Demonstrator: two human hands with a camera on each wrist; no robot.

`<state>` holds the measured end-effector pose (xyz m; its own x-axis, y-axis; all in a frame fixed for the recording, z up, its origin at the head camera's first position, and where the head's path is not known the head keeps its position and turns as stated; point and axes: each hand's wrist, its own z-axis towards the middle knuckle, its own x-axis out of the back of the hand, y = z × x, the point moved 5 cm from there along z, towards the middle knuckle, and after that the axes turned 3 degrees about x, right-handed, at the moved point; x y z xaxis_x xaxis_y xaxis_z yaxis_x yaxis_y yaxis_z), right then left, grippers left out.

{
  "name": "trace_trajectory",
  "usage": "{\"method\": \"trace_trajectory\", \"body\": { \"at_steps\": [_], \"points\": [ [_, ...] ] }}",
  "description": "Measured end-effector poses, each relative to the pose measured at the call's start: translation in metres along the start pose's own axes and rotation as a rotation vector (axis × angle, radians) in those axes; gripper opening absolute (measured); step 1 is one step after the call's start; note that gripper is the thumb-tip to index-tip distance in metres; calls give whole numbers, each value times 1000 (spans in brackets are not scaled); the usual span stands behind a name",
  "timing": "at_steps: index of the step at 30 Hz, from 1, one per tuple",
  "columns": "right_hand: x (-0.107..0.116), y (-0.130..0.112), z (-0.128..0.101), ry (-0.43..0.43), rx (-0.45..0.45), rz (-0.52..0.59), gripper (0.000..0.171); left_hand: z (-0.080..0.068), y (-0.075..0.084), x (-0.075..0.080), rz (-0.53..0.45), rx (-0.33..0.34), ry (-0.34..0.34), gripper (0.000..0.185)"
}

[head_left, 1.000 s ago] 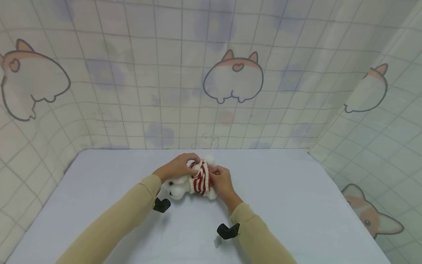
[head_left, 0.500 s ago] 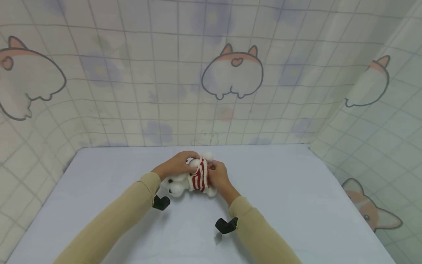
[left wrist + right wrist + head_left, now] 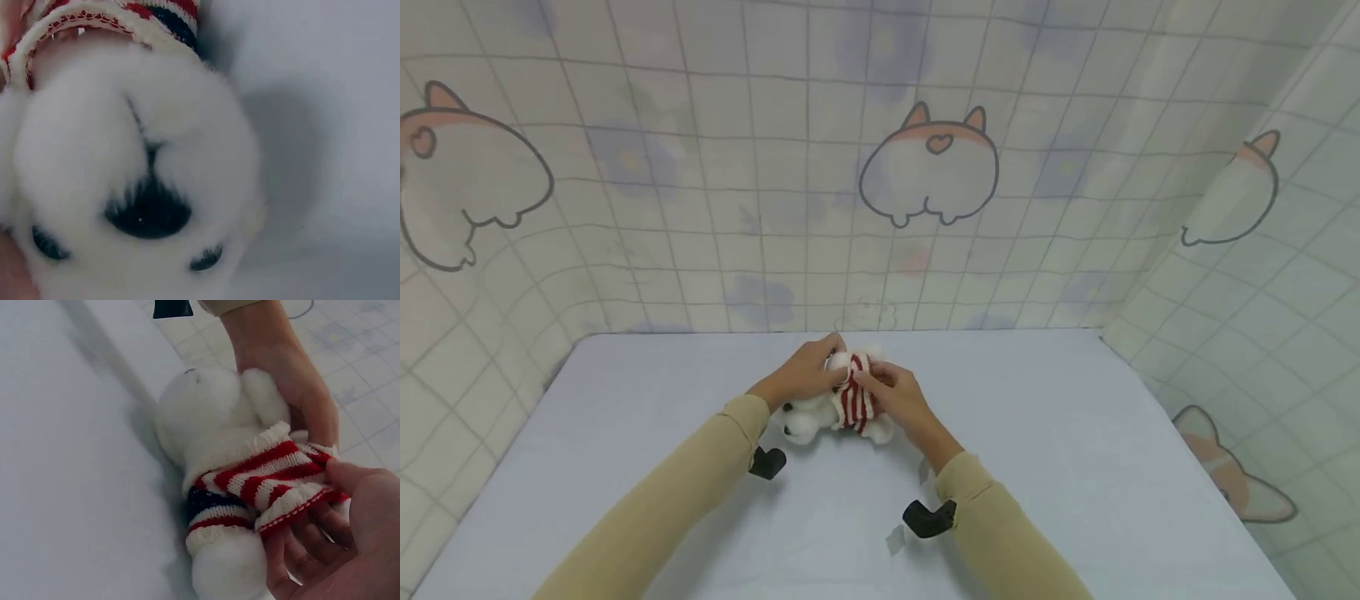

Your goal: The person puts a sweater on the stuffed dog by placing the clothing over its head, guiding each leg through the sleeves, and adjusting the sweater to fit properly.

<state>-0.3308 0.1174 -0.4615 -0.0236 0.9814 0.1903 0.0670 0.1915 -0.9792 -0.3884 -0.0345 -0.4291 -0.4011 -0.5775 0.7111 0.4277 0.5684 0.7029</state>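
A white plush bear (image 3: 801, 422) lies on its side on the table, head toward the left, wearing a knitted sweater (image 3: 853, 404) with red and white stripes. My left hand (image 3: 805, 371) grips the bear's upper side near the collar. Its dark nose and eyes face the camera in the left wrist view, below the sweater's collar (image 3: 100, 15). My right hand (image 3: 906, 400) pinches the sweater's lower hem, thumb on the knit and fingers under the edge, as the right wrist view shows. A navy patch (image 3: 212, 500) shows on the sweater. Part of my left fingers is hidden behind the bear.
The bear is near the back of the white table (image 3: 1037, 467). A tiled-pattern curtain (image 3: 805, 167) with corgi drawings hangs behind and at both sides. Black wrist mounts (image 3: 928, 518) stick out from both sleeves. A small grey patch (image 3: 896, 540) lies near the right one.
My right hand has shifted its hold, with the thumb now further left over the sweater. My left fingers have spread a little upward along the bear. The bear stays in place.
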Motion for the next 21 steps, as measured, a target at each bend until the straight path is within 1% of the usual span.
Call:
{"method": "trace_trajectory", "body": {
  "at_steps": [2,4,5,7,9,11,13,16,18,21],
  "points": [
    [0,1,0,14,0,-59,30,0,0,0,-32,15,44,15],
    [0,4,-1,36,-13,-89,25,0,-1,2,-121,42,95,17],
    [1,5,-1,48,-24,-98,24,0,-1,3,-181,56,121,17],
    [1,7,-2,58,-36,-96,23,0,-2,7,-283,49,174,19],
    [1,9,-3,62,-40,-84,25,-1,-3,10,-366,34,196,25],
    [0,11,-3,65,-43,-71,26,-2,-5,13,-390,24,184,30],
    [0,11,-4,67,-40,-58,27,-3,-7,14,-345,26,149,33],
    [2,8,-6,111,-13,-46,24,-6,-6,16,-217,16,79,39],
    [6,3,-8,167,39,-64,21,-8,-1,18,-125,-12,41,42],
    [13,-11,-8,235,142,-112,19,-9,8,21,-45,-59,6,42]
  ]
}}
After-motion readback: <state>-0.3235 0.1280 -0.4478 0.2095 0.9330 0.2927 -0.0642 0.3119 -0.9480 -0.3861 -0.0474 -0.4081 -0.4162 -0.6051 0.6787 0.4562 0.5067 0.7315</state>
